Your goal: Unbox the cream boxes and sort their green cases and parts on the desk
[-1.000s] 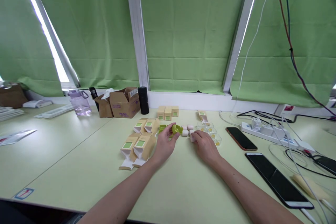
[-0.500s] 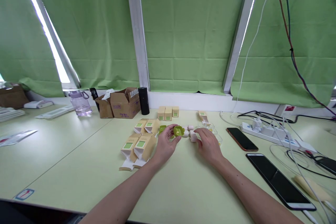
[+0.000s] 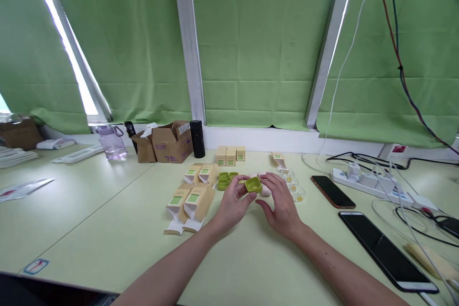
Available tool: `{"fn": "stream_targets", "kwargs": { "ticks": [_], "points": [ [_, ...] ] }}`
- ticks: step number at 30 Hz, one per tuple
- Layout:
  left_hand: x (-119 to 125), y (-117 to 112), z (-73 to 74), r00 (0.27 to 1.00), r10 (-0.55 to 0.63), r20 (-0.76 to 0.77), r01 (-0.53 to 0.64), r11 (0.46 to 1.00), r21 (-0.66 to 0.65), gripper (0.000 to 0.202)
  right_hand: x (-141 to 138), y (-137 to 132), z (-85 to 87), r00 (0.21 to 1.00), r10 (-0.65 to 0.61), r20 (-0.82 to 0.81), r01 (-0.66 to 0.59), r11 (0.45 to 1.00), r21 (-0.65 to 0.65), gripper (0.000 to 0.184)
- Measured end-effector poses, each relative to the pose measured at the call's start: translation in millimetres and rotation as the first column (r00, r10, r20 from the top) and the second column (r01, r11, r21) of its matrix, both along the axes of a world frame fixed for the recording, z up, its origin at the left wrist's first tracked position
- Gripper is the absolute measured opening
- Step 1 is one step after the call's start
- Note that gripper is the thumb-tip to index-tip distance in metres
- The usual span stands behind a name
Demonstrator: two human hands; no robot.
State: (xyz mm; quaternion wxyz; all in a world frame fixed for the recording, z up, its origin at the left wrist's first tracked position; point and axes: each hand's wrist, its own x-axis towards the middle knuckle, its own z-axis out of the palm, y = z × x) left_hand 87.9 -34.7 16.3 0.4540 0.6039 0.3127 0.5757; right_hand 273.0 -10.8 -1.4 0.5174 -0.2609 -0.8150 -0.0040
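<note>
Between thumb and fingers, my left hand grips a small green square cup, tilted so its hollow inside faces me. My right hand is just right of the cup, thumb and fingers apart; its fingertips are close to the rim, and I cannot tell if they touch it. Several more green cups sit beyond my left hand. White-pink cylindrical pieces lie behind the two hands, partly hidden by them. Clear round packs with yellow spots lie right of my right hand.
Opened cardboard boxes lie left of my hands, and small closed boxes stand at the back. Two phones, a power strip and loose cables are on the right. A black bottle and a carton stand back left.
My left hand has brought the green cup right and slightly nearer, tilting its hollow toward me. My right hand has left the white-pink pieces and moved in beside the cup.
</note>
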Motion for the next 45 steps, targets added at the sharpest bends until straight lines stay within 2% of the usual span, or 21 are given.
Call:
{"fn": "stream_targets", "kwargs": {
  "ticks": [3,7,14,19,24,27,32,38,41,45],
  "points": [
    [2,2,-6.6,0.997,-0.055,0.045,0.058,0.996,-0.065,0.056,-1,-1,1.0,1.000,0.013,-0.001,-0.013,1.000,0.023,0.063],
    [5,2,-8.6,0.997,-0.079,0.023,0.081,0.991,-0.110,0.061,-5,-4,1.7,1.000,-0.002,-0.014,0.003,0.999,0.053,0.066],
    [6,-2,-4.2,0.988,-0.147,-0.043,0.142,0.985,-0.095,0.059,-8,-6,4.1,0.997,-0.055,-0.050,0.057,0.998,0.038,0.050],
    [4,-2,-2.5,0.988,-0.060,-0.143,0.049,0.996,-0.076,0.060,-6,-10,7.9,0.997,-0.063,-0.045,0.063,0.998,-0.005,0.048],
    [3,-4,3.8,0.982,0.027,-0.185,-0.028,1.000,-0.003,0.057,-6,-13,10.4,0.997,-0.057,-0.050,0.055,0.998,-0.041,0.044],
    [2,-3,4.2,0.968,0.121,-0.220,-0.110,0.992,0.065,0.051,-5,-12,10.9,0.997,-0.043,-0.061,0.040,0.998,-0.047,0.044],
    [-3,2,-1.1,0.923,0.276,-0.267,-0.219,0.949,0.226,0.040,-3,-12,10.5,0.995,-0.026,-0.093,0.020,0.998,-0.061,0.043],
    [-6,-2,4.6,0.831,0.429,-0.353,-0.244,0.853,0.462,0.029,-2,-12,10.8,0.995,-0.001,-0.098,-0.007,0.997,-0.080,0.040],
    [-5,-3,7.5,0.811,0.466,-0.354,-0.230,0.811,0.538,0.025,-2,-12,10.3,0.995,0.005,-0.098,-0.013,0.997,-0.080,0.038],
    [-5,-4,7.4,0.815,0.455,-0.358,-0.212,0.810,0.547,0.021,-2,-11,9.2,0.995,0.016,-0.094,-0.024,0.996,-0.085,0.038]
  ]
}}
